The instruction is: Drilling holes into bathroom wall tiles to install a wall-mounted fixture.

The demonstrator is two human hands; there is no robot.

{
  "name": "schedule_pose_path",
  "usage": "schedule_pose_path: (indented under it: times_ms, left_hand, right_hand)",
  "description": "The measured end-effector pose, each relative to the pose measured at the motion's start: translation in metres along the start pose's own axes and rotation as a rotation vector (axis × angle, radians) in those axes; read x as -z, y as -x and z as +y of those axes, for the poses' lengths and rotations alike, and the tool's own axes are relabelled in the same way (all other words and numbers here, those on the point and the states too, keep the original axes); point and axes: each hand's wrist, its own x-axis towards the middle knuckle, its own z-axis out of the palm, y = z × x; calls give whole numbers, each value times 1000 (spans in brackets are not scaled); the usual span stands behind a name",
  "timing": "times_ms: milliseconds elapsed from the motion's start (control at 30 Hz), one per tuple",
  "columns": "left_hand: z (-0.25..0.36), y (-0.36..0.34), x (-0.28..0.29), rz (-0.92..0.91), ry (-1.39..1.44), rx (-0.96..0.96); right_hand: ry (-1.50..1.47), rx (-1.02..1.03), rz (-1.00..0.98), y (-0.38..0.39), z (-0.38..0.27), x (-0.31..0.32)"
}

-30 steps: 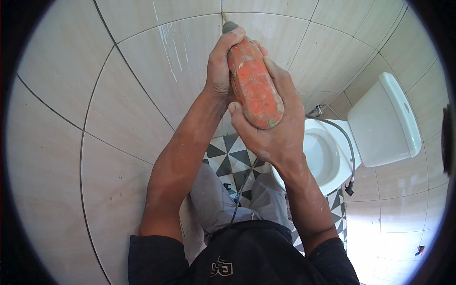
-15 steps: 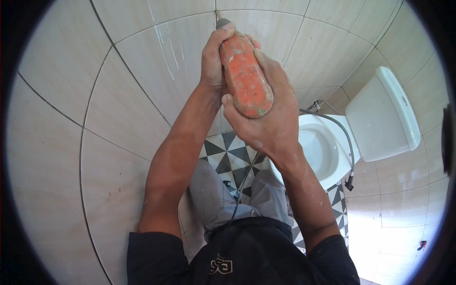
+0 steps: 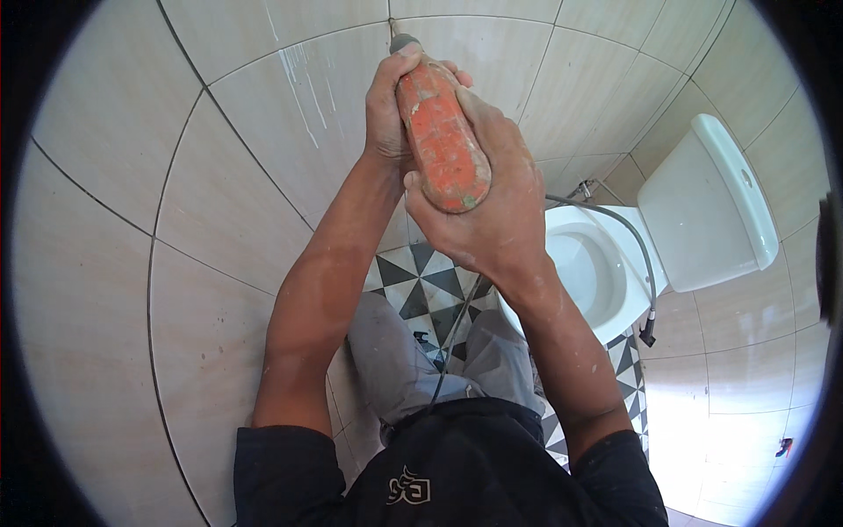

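Observation:
My left hand (image 3: 386, 110) is wrapped round the front of a worn, dusty orange power drill (image 3: 443, 140), its thumb just behind the grey nose (image 3: 405, 42). My right hand (image 3: 496, 211) grips the drill's rear end from below and the right side, its thumb on the left of the body. A thin bit at the nose meets the beige tiled wall (image 3: 474, 61) at a grout joint; whether it is sunk in, I cannot tell. A dark cord (image 3: 448, 342) runs down below the drill toward my lap.
To my right are a white toilet (image 3: 584, 272) with its cistern (image 3: 702, 211) and a grey hose (image 3: 641, 237) lying across it. Tiled walls close in on both sides. The floor (image 3: 417, 290) has black and white triangles. White drips streak the wall left of the drill.
The drill, both hands and the wall joint have moved slightly up and left in the picture, with the view shifting. My grip and the drill's place at the joint look the same.

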Motion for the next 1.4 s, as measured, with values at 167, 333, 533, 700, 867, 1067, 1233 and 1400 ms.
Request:
schedule_pose_path:
  times_ms: [167,333,533,700,867,1067,1233,1400]
  left_hand:
    - [-2,-5,2,-25,30,-9]
    - [0,-4,0,-29,31,3]
    - [-1,-5,1,-38,39,-10]
    - [-2,-8,7,-58,25,-26]
    - [-1,-10,8,-73,52,-22]
    - [1,-9,3,-54,87,18]
    - [-2,-11,6,-51,53,-37]
    - [0,-14,8,-28,40,-64]
  right_hand:
    - [9,11,13,-4,1,1]
    - [26,-9,-4,-4,-3,3]
    - [20,-15,-3,-4,-4,4]
    - [47,-9,5,-5,-5,1]
    - [62,1,1,-8,-4,1]
    - [84,-7,-6,-8,-8,4]
    - [107,0,-4,-11,-10,3]
    - [93,11,-6,-13,-7,3]
